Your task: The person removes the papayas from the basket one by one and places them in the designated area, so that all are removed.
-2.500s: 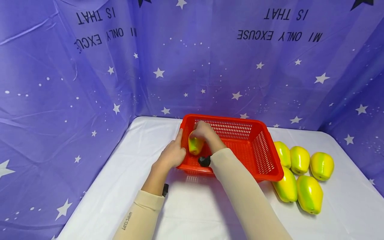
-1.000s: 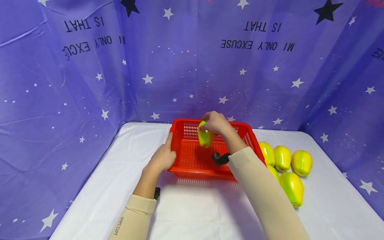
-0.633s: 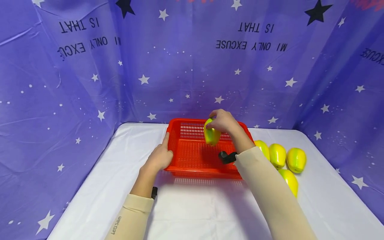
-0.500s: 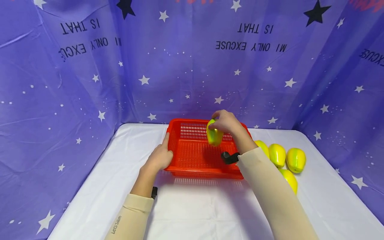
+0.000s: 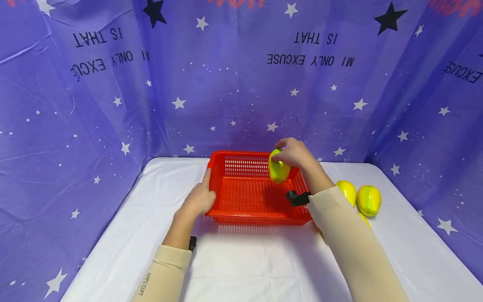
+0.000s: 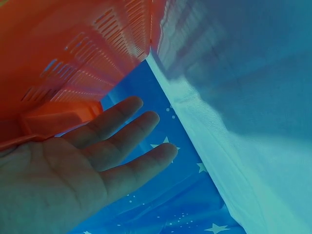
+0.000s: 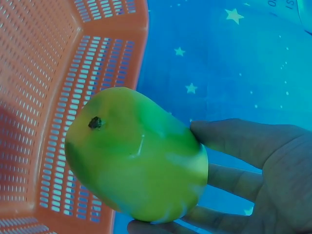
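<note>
In the head view my right hand (image 5: 296, 153) grips a yellow-green papaya (image 5: 279, 170) by its upper end, inside the right half of a red plastic basket (image 5: 245, 214). The right wrist view shows thumb and fingers around one end of the papaya (image 7: 136, 156), its dark-tipped end pointing away from the palm. My left hand (image 5: 198, 199) rests against the basket's left rim, index finger along it. In the left wrist view three straight fingers (image 6: 131, 134) extend outside the basket wall (image 6: 92, 53); thumb and index are hidden there.
More papayas (image 5: 369, 200) lie on the white tablecloth (image 5: 241, 260) right of the basket, some partly behind the right sleeve (image 5: 351, 239). A purple star-patterned curtain (image 5: 241, 84) encloses the back and sides of the table.
My right hand has lifted the papaya from the basket's left end and carried it rightward across the basket. My left hand stays at the left rim. The head view has shifted slightly.
</note>
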`<state>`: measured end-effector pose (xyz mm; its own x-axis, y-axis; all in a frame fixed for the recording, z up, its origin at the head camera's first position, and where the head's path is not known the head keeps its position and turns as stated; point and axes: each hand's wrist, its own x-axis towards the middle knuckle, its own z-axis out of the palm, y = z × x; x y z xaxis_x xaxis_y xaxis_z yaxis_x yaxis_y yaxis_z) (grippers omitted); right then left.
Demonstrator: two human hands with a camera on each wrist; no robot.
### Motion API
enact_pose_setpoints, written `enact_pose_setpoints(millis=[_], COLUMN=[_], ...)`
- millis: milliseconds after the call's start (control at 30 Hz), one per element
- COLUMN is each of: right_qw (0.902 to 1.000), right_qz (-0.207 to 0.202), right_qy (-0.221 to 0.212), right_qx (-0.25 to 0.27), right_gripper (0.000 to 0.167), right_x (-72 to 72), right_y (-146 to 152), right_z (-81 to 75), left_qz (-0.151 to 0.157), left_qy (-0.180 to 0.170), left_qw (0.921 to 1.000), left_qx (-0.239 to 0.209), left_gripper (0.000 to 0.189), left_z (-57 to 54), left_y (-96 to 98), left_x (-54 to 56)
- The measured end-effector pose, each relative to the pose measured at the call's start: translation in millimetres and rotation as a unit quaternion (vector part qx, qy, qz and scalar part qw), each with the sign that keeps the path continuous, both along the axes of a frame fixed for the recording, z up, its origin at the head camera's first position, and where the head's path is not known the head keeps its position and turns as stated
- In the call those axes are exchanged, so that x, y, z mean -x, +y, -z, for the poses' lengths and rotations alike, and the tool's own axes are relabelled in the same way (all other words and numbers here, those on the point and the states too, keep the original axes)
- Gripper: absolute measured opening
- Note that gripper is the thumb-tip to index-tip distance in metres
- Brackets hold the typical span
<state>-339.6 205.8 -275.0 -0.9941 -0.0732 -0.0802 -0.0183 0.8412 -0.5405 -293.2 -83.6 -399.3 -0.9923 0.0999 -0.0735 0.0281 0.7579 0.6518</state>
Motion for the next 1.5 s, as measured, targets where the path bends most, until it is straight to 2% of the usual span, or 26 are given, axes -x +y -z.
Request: enact_pose_setpoints(millis=[367, 900, 1300, 1500], right_qw=[0.9995, 0.9990, 0.9977, 0.9970], right_qz=[0.022, 0.042, 0.062, 0.070], right_qy=[-0.011, -0.015, -0.021, -0.031], right_qx=[0.018, -0.006, -0.016, -0.014], right_gripper=[0.057, 0.062, 0.065, 0.067], right_x=[-9.8, -21.5, -38.3, -47.9], right_y=[26.3, 71.9, 124.9, 146.6], right_z=[-2.4, -7.1, 6.4, 7.7], left_qz=[0.005, 0.007, 0.013, 0.014], left_qy=[0.009, -0.003, -0.004, -0.005], left_qw=[0.9999, 1.0000, 0.9999, 0.9999], left_qx=[0.003, -0.001, -0.002, -0.003], left_gripper=[0.084, 0.083, 0.084, 0.085], left_z=[3.4, 1.1, 2.3, 1.6], left_y=[-2.2, -0.6, 0.7, -0.3], left_x=[2.6, 1.2, 3.4, 4.6])
